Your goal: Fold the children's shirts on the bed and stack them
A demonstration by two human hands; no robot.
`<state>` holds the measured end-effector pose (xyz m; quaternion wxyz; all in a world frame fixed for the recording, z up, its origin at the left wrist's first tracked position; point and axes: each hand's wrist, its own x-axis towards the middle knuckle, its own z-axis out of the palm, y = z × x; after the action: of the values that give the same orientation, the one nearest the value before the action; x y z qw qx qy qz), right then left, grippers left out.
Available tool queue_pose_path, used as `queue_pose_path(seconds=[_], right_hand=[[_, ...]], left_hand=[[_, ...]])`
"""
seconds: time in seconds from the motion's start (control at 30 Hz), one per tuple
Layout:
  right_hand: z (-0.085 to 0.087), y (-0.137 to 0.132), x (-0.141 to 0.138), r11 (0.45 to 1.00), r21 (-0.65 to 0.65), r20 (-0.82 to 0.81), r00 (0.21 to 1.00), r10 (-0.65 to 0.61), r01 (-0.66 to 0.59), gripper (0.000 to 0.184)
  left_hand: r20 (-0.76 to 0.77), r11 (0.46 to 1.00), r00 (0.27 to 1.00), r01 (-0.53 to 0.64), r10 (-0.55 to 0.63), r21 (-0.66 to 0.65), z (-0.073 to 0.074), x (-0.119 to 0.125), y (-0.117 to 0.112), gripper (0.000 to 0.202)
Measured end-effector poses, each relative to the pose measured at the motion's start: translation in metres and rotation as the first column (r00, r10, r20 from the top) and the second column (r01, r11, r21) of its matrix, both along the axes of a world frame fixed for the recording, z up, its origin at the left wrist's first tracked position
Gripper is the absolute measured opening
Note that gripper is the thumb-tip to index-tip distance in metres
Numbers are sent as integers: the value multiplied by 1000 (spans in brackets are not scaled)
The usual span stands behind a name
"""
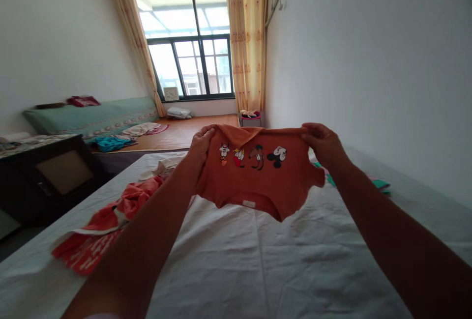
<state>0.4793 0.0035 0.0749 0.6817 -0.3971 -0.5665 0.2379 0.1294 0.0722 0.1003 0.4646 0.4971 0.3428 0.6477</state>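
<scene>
An orange T-shirt [228,181] with cartoon heads across its front hangs stretched between my hands, above the white bed sheet [236,265]. It is upside down: the neckline with a pale label faces down, and the hem is at the top. My left hand [202,143] pinches the upper left corner, where part of the hem folds over the front. At the upper right corner, my right hand [324,144] grips the edge between thumb and fingers. A short sleeve sticks out below the right hand.
Crumpled red and white clothes [129,206] lie on the bed's left side. Green folded cloth [379,185] lies at the right, partly behind my forearm. Beyond are a dark cabinet [55,176], a wooden platform [214,125] and a pink stool [250,116].
</scene>
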Motion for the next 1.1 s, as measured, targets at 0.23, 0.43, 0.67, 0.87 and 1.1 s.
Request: queue_pose_path(seconds=[0.23,0.43,0.67,0.87,1.1], right_hand=[[-47,0,-3,986,-134,447,894,-29,99,34],[-96,-25,-7,858,-466,721,468,511,-217,59],[-114,-30,-30,815,-494,546,622,562,-302,25],[-74,-64,-82,615,-518,194,619,761,-595,35],[-84,-34,-58,798,-441,211,817,537,-410,56]], left_hand=[[-507,997,858,-62,81,55,-58,-35,2,31],[-910,790,103,542,-402,-288,-99,-42,-63,30],[-991,911,-128,401,-44,-92,-108,-47,-85,17],[-976,851,147,521,-161,-61,-103,0,-115,77],[-489,915,778,378,-395,-138,-114,37,-117,34]])
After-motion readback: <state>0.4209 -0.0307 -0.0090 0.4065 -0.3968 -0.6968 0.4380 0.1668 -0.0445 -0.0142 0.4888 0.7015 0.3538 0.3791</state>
